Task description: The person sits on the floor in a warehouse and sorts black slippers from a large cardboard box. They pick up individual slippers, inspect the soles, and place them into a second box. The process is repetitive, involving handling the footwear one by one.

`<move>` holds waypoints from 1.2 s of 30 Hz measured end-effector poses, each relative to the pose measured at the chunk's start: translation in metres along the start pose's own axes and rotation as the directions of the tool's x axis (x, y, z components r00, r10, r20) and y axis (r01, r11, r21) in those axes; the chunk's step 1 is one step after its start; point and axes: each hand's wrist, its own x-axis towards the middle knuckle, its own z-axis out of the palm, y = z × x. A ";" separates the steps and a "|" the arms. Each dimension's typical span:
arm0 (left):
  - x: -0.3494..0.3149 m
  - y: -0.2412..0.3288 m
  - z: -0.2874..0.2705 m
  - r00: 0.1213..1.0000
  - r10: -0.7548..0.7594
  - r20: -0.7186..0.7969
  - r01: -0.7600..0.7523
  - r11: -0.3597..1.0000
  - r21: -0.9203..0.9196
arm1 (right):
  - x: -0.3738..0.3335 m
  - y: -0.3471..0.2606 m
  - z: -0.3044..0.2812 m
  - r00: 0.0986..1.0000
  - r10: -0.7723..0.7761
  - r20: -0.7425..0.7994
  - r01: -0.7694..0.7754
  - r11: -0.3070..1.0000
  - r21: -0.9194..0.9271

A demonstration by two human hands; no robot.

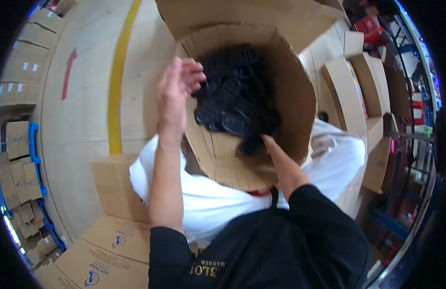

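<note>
A large open cardboard box (237,178) stands between my legs. Inside it lies a heap of black pieces (232,96) with slotted, ribbed surfaces; blur and shadow keep me from telling their kind. My left hand (177,86) is raised at the box's left rim, fingers loosely bent and apart, with nothing in it. Down in the box, my right hand (267,143) is against a dark piece (251,144) at the near side of the heap. Its fingers are mostly hidden, so whether they grip that piece does not show.
Flat-topped cardboard boxes (105,250) stand close by on my left. Upright cardboard pieces (346,91) and cartons are at the right, near a metal rack (427,168). A yellow line (118,82) runs along the floor. Stacked cartons (23,180) line the far left.
</note>
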 end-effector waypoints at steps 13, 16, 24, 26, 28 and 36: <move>0.008 -0.012 0.005 0.999 0.014 0.034 -0.016 0.998 0.068 | 0.006 -0.033 -0.038 0.997 -0.043 0.057 0.041 0.999 0.029; 0.006 -0.014 0.008 0.999 0.011 0.049 -0.016 0.996 0.089 | 0.024 -0.020 -0.036 0.982 0.001 0.191 -0.012 0.998 0.056; 0.009 -0.020 0.008 0.998 -0.002 0.064 -0.003 0.997 0.080 | 0.043 -0.004 -0.018 0.873 -0.299 0.386 0.467 0.741 -0.483; 0.009 -0.019 0.003 0.998 -0.003 0.055 -0.002 0.996 0.086 | -0.016 -0.024 -0.002 0.868 -0.242 0.433 0.418 0.828 -0.375; 0.008 -0.018 0.006 0.998 -0.005 0.067 -0.001 0.996 0.090 | -0.061 -0.049 -0.001 0.841 -0.132 0.524 0.277 0.938 -0.207; 0.005 -0.030 0.014 0.967 -0.035 0.252 -0.044 0.952 0.303 | -0.164 -0.098 -0.034 0.767 -0.300 0.567 0.158 0.945 0.286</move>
